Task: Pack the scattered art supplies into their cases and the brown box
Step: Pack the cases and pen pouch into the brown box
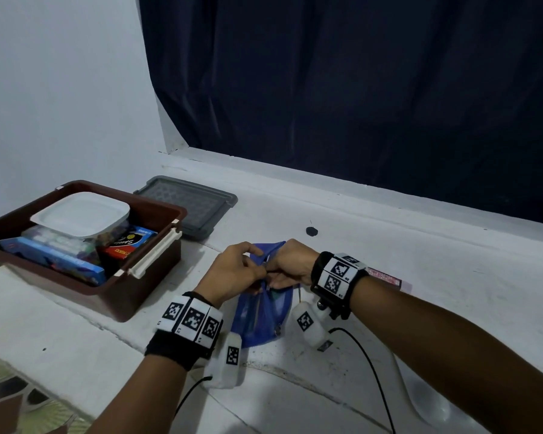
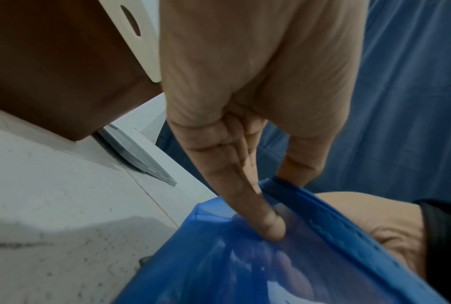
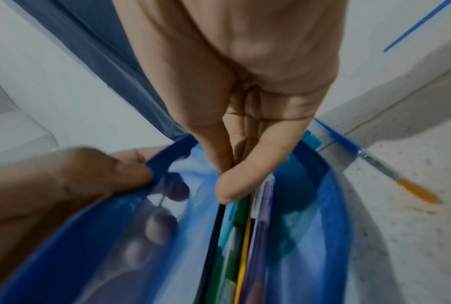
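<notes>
Bare white tabletop (image 1: 405, 245) lies open right; the brown plastic box (image 1: 132, 296) and grey plastic lid (image 1: 201, 198) block the left.

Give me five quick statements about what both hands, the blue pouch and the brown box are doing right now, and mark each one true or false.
1. The left hand holds the rim of the blue pouch open. True.
2. The right hand is empty. False: it pinches a thin black stick going down into the pouch.
3. The brown box is closed with its lid on. False: it stands open, with a white-lidded container and packets inside; a grey lid lies behind it.
4. A blue-handled paintbrush lies on the surface outside the pouch. True.
5. The pouch is inside the brown box. False: it is on the white surface, to the right of the box.
</notes>
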